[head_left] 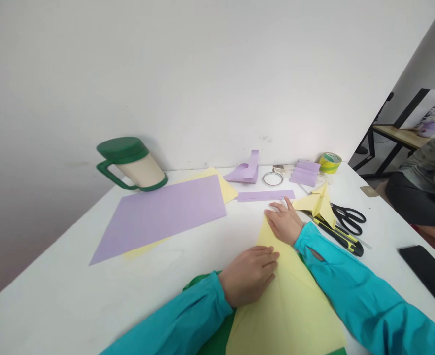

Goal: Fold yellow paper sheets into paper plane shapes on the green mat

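Observation:
A large sheet of yellow paper (287,315), folded to a narrow point at its far end, lies in front of me on the white table. My left hand (250,273) rests palm down along its left edge, fingers close together and laid flat. Up at the pointed end, my right hand (284,223) presses with its fingers stretched and slightly apart. Something green (217,335) shows beneath the yellow sheet and my left forearm; its kind is unclear. Just beyond my right hand is a purple paper strip (265,195).
Purple paper (161,214) covers yellow paper at left, beside a green-lidded mug (136,165). At right are a folded yellow paper plane (318,204), black scissors (348,217), a utility knife (341,236), tape (330,162) and a black phone-like slab (427,271). A person sits beyond.

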`<move>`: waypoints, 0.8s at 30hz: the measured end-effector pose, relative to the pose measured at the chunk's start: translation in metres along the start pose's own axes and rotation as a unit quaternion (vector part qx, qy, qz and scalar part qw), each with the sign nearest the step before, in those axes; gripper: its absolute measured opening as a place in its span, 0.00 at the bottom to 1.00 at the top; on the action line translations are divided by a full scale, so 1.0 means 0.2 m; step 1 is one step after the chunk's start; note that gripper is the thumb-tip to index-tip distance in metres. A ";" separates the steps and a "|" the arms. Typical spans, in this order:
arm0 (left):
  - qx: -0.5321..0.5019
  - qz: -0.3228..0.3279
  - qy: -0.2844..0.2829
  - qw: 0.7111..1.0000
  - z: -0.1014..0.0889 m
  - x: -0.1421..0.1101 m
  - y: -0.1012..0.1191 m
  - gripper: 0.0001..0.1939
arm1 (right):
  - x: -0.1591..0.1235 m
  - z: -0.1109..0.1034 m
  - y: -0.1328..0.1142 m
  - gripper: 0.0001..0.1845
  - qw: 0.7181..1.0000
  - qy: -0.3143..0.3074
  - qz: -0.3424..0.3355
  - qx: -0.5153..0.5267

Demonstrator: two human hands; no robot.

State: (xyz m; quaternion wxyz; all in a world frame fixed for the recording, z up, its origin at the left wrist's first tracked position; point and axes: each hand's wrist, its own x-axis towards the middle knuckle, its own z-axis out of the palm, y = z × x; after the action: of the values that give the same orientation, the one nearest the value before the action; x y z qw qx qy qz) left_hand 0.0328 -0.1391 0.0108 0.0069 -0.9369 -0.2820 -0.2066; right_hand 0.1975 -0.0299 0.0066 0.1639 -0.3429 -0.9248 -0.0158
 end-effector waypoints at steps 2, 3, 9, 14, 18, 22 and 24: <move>-0.008 -0.006 0.007 1.000 -0.02 0.00 -0.06 0.15 | 0.00 0.00 -0.01 0.16 1.000 -0.009 -0.007 -0.010; 0.005 -0.014 0.011 1.000 -0.02 0.00 -0.09 0.16 | 0.00 0.00 -0.01 0.17 1.000 -0.013 -0.010 -0.013; 0.098 -0.012 0.016 0.995 0.03 -0.01 -0.16 0.14 | -0.01 -0.01 -0.03 0.21 0.999 -0.024 -0.022 -0.015; 0.120 -0.003 0.028 0.992 0.05 -0.01 -0.15 0.13 | -0.01 -0.01 -0.04 0.21 0.999 -0.017 -0.036 -0.035; 0.122 -0.002 0.035 0.992 0.05 -0.01 -0.15 0.12 | -0.01 0.00 -0.04 0.22 0.999 -0.011 -0.026 -0.040; 0.088 0.012 0.039 0.995 0.02 -0.01 -0.11 0.12 | -0.02 0.01 -0.03 0.18 1.000 -0.005 -0.017 -0.020; 0.038 0.029 0.032 0.998 0.00 0.00 -0.08 0.14 | -0.02 0.01 -0.02 0.17 1.000 0.001 -0.018 -0.001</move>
State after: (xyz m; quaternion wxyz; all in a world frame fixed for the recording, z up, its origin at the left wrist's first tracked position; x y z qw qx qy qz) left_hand 0.0240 -0.1260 0.0094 0.0572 -0.9366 -0.2621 -0.2252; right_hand 0.1967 -0.0357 0.0031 0.1640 -0.3265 -0.9306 -0.0201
